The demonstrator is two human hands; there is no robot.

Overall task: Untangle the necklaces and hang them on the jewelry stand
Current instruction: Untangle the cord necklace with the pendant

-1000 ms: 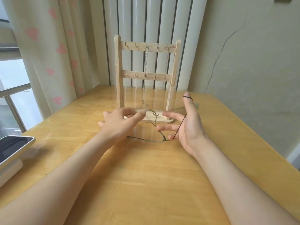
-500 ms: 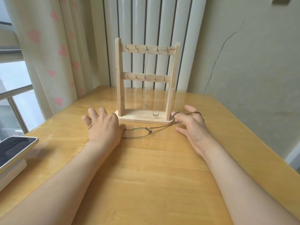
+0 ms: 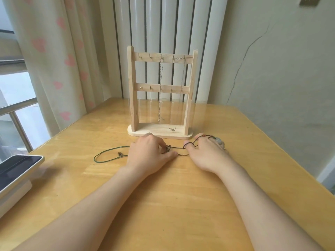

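Necklaces counted: three. One dark green cord necklace [image 3: 177, 147] lies flat on the light wooden table [image 3: 172, 205], just in front of the stand's base, running from a loose loop at the left to the right hand. It carries one small metal bead [image 3: 119, 154] on the loop, one knot [image 3: 168, 148] between the hands, and one pale green stone pendant [image 3: 219, 141] at the right end. Whether this cord is a single piece or two tangled together cannot be told.

One pale wooden jewelry stand [image 3: 133, 87] stands upright at the far middle of the table. It has two cross rails with five small hooks on each, ten in all. Two necklaces hang from the top rail. One silver link chain [image 3: 160, 98] hangs on the third hook. One fine chain with a number pendant [image 3: 172, 129] is draped over the fourth and fifth hooks, its pendant just above the base.

Left hand [image 3: 150, 154]: palm down, fingertips curled onto the cord at the knot, pinching it. Right hand [image 3: 206, 154]: palm down, cord looped round the thumb and passing over the bent fingers, held.

One white device with a dark screen [image 3: 16, 169] sits at the left table edge.
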